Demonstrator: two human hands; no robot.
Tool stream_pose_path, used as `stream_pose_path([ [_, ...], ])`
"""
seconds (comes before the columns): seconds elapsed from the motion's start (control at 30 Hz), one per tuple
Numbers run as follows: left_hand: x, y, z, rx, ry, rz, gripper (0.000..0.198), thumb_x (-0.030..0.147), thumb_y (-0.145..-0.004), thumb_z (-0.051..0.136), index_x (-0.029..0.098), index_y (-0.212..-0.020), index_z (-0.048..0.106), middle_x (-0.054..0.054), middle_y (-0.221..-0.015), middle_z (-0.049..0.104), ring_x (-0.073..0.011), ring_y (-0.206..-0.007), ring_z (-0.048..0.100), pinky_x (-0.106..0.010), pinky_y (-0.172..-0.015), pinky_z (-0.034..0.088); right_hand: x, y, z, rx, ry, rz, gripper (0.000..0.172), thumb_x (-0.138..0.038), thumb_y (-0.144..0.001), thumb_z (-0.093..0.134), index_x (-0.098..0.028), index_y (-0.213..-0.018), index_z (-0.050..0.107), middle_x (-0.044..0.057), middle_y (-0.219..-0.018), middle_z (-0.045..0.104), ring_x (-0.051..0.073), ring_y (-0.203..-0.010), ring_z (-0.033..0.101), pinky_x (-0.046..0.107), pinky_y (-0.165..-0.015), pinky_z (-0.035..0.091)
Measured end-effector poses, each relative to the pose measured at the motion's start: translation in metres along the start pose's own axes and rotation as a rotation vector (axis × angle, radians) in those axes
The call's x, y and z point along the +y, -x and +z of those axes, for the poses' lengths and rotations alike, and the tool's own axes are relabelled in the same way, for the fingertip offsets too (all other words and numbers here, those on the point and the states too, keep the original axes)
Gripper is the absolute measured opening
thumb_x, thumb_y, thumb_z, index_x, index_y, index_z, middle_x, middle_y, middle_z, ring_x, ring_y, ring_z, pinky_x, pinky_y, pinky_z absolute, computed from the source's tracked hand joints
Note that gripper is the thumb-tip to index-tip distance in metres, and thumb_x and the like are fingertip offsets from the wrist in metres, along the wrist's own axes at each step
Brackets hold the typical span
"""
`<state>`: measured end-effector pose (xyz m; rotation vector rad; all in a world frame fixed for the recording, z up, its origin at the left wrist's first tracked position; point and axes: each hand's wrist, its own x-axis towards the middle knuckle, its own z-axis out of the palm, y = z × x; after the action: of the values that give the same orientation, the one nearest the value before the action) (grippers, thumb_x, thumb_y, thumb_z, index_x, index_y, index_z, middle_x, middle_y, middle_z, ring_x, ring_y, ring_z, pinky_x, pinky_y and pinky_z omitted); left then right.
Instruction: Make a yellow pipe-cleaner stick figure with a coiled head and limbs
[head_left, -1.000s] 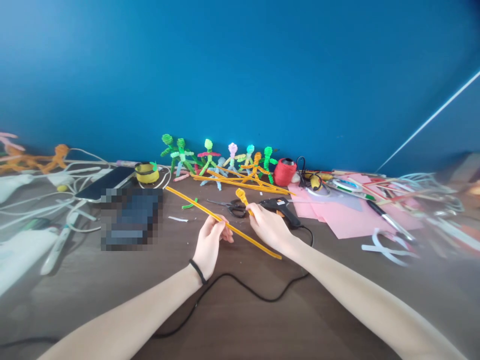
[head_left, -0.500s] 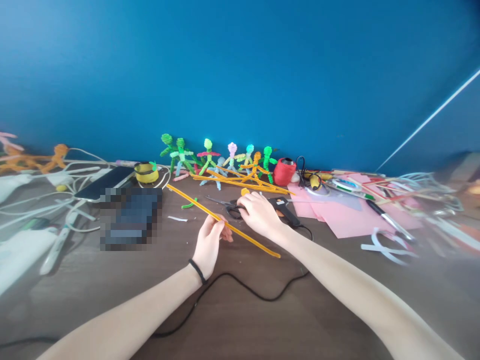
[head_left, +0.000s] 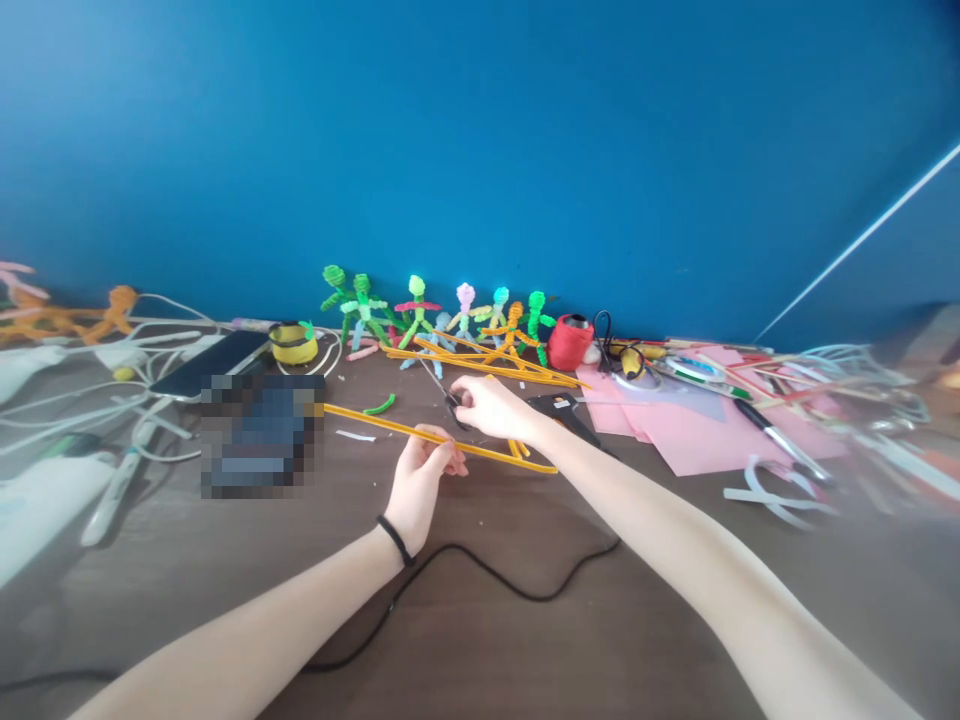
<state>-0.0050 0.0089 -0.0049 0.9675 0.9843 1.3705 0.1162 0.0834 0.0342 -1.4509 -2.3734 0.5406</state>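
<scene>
My left hand (head_left: 420, 475), with a black band at the wrist, is closed around a long orange pipe cleaner (head_left: 360, 419). The stem slants slightly down to the right. My right hand (head_left: 496, 408) grips the dark handles of a pair of scissors (head_left: 451, 402), whose thin blades point up and left above the table. Beneath this hand lies a short bent orange piece (head_left: 517, 448), partly covered. A pile of orange pipe cleaners (head_left: 487, 366) lies beyond both hands, in front of several pipe cleaner figures (head_left: 416, 310). A short green piece (head_left: 381, 405) rests nearby.
A blurred-out dark device (head_left: 262, 440) and a phone (head_left: 214, 365) lie at the left among white cables. To the right are a black glue gun (head_left: 562, 412), a red roll (head_left: 570, 342), pink paper (head_left: 690, 430) and a pen (head_left: 780, 442). A black cord (head_left: 517, 597) crosses the front.
My right hand has lifted the scissors from the table and moved slightly left. The pipe cleaner in my left hand has turned to a flatter slant, uncovering more of the device's edge.
</scene>
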Motion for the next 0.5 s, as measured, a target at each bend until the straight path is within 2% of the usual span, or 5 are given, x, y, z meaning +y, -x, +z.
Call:
stream_pose_path([
  [0.1, -0.001, -0.001, -0.001, -0.018, 0.016, -0.002, 0.011, 0.021, -0.067, 0.056, 0.017, -0.072, 0.047, 0.005, -0.055, 0.055, -0.0092, -0.051, 0.053, -0.024, -0.055, 0.038, 0.008, 0.006, -0.005, 0.000, -0.359, 0.039, 0.032, -0.014, -0.072, 0.048, -0.012, -0.103, 0.053, 0.005, -0.084, 0.061, 0.011, -0.068, 0.056, 0.024, -0.063, 0.044],
  [0.2, 0.001, -0.001, -0.001, -0.023, 0.050, -0.024, 0.011, 0.021, -0.067, 0.057, 0.017, -0.072, 0.047, 0.005, -0.055, 0.056, -0.0094, -0.052, 0.054, -0.024, -0.057, 0.039, 0.012, 0.021, -0.012, 0.058, -0.586, 0.023, 0.034, -0.011, -0.072, 0.046, -0.010, -0.106, 0.051, 0.006, -0.088, 0.058, 0.012, -0.071, 0.058, 0.026, -0.065, 0.045],
  [0.3, 0.003, -0.003, -0.002, -0.005, 0.097, -0.053, 0.013, 0.021, -0.067, 0.057, 0.017, -0.071, 0.046, 0.004, -0.055, 0.058, -0.0101, -0.054, 0.056, -0.024, -0.059, 0.040, 0.011, 0.043, -0.018, 0.149, -0.755, 0.033, 0.037, -0.014, -0.074, 0.044, -0.014, -0.111, 0.046, 0.006, -0.093, 0.053, 0.010, -0.069, 0.058, 0.027, -0.066, 0.046],
  [0.43, 0.005, -0.010, -0.003, 0.018, 0.141, -0.064, 0.016, 0.020, -0.065, 0.060, 0.017, -0.073, 0.046, 0.002, -0.058, 0.061, -0.0117, -0.057, 0.060, -0.024, -0.061, 0.041, 0.008, 0.072, -0.013, 0.348, -0.928, -0.022, 0.032, -0.024, -0.071, 0.056, -0.019, -0.102, 0.047, 0.002, -0.087, 0.050, 0.010, -0.069, 0.053, 0.027, -0.067, 0.046],
  [0.5, 0.008, -0.016, -0.004, 0.029, 0.153, -0.045, 0.016, 0.020, -0.065, 0.060, 0.016, -0.073, 0.047, 0.001, -0.061, 0.063, -0.0120, -0.059, 0.061, -0.024, -0.062, 0.041, 0.006, 0.083, -0.004, 0.342, -1.005, -0.021, 0.035, -0.027, -0.068, 0.062, -0.021, -0.098, 0.045, -0.002, -0.077, 0.047, 0.009, -0.064, 0.051, 0.026, -0.062, 0.045],
])
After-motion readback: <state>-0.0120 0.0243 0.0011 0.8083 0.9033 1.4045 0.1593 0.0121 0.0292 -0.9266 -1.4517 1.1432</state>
